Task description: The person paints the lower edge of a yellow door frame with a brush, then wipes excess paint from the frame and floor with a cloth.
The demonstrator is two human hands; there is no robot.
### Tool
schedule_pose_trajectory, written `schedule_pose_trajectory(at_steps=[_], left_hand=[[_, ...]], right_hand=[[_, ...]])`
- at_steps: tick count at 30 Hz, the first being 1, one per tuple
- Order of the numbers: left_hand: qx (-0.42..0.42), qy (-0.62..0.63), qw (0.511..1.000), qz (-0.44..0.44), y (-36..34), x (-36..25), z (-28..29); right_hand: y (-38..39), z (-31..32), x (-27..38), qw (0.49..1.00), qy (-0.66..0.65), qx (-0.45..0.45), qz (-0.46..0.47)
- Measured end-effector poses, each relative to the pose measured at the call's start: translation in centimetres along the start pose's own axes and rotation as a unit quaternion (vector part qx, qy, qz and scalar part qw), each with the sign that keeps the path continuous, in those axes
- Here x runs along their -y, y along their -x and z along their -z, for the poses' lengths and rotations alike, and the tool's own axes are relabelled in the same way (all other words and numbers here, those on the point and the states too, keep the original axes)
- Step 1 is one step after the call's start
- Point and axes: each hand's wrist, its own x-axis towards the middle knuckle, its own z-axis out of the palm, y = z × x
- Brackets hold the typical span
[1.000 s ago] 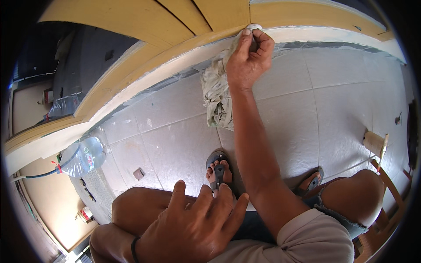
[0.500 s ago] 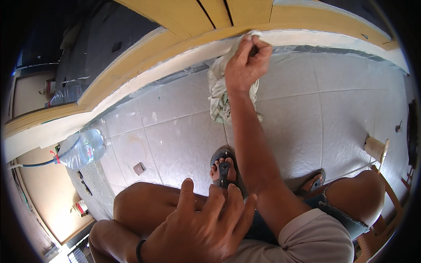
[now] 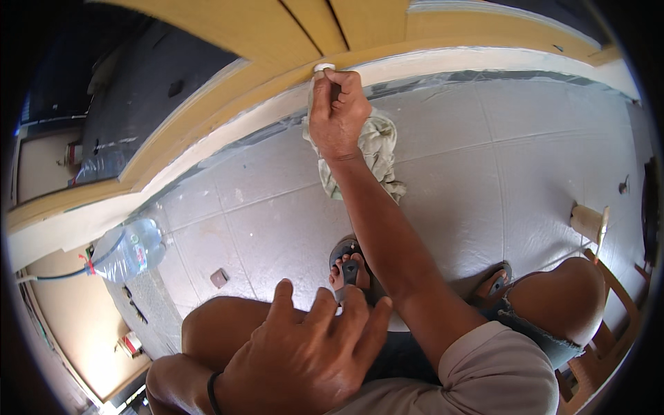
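My right hand is closed around one end of a pale, crumpled cloth. A whitish tip of it shows above my fingers, against the lower edge of the yellow wooden frame. The rest of the cloth hangs down past my hand and lies in folds over the grey tiles. My left hand, with a black band at the wrist, is over my lap. Its fingers are spread and nothing is in it.
A clear plastic bottle with a dark hose lies at the left. A small brownish square piece is on the tiled floor. At the right stand a tan roll and a wooden chair. Dark glass panes sit within the frame.
My right hand has moved left along the bottom of the yellow frame, bringing the cloth with it. My left hand stays spread over my lap, nearly unmoved.
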Motion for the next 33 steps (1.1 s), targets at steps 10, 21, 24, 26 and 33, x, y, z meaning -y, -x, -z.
schedule_pose_trajectory(at_steps=[10,21,24,26,33], left_hand=[[0.022,-0.004,1.0,-0.019,-2.1,0.5,0.8],[0.118,0.032,0.989,-0.082,-7.6,0.1,2.3],[0.099,0.038,0.991,-0.083,-7.7,-0.3,2.1],[0.088,0.036,0.992,-0.086,-7.8,-0.8,2.3],[0.113,0.046,0.987,-0.104,-8.9,-1.7,2.9]], right_hand=[[-13.0,12.6,0.6,0.971,0.004,-0.232,0.05],[-6.4,7.7,-0.1,0.989,0.056,-0.108,0.08],[-11.2,10.9,0.8,0.979,0.034,-0.2,0.027],[-12.7,10.8,0.2,0.972,0.018,-0.234,0.016],[-5.3,6.7,0.5,0.996,0.038,-0.083,0.01]])
